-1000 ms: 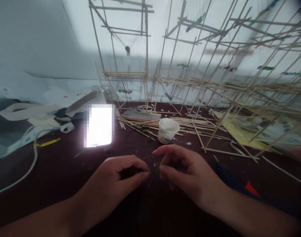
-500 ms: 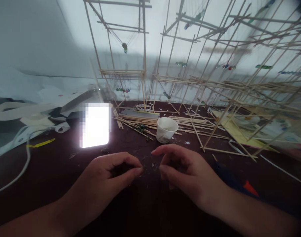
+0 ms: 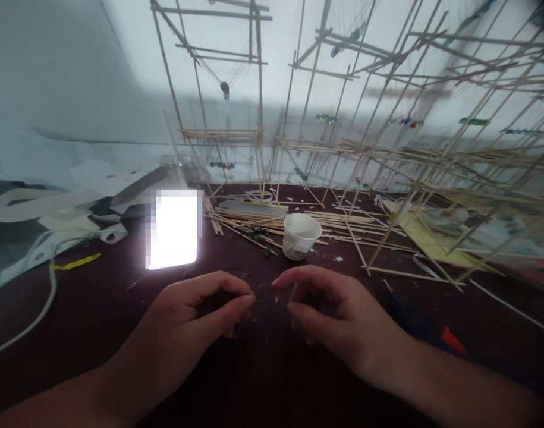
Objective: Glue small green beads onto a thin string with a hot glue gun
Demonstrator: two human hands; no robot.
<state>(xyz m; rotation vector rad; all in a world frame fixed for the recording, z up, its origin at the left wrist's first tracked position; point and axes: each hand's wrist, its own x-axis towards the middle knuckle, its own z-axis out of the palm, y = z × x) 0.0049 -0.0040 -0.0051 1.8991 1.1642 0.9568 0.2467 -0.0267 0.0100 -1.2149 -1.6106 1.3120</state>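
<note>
My left hand (image 3: 200,315) is over the dark table, its thumb and index fingertips pressed together in a pinch; whatever it holds is too small to make out. To its right, my right hand (image 3: 334,309) has its index finger and thumb apart, with nothing visible between them. A small gap separates the two hands. Just beyond my right hand stands a white paper cup (image 3: 301,236). Dark marbles (image 3: 256,232) lie on thin wooden sticks (image 3: 242,221) left of the cup.
Stick frames (image 3: 260,89) with hanging marbles rise along the back and right. A bright pixelated screen (image 3: 173,229) stands left. A white cable (image 3: 52,291) runs down the left side. Yellow paper (image 3: 436,244) and an orange-tipped object (image 3: 452,340) are at right.
My left fingertips have shifted slightly up and left, with the pinch kept. My right index finger has curved a little more, and the hand is otherwise nearly still.
</note>
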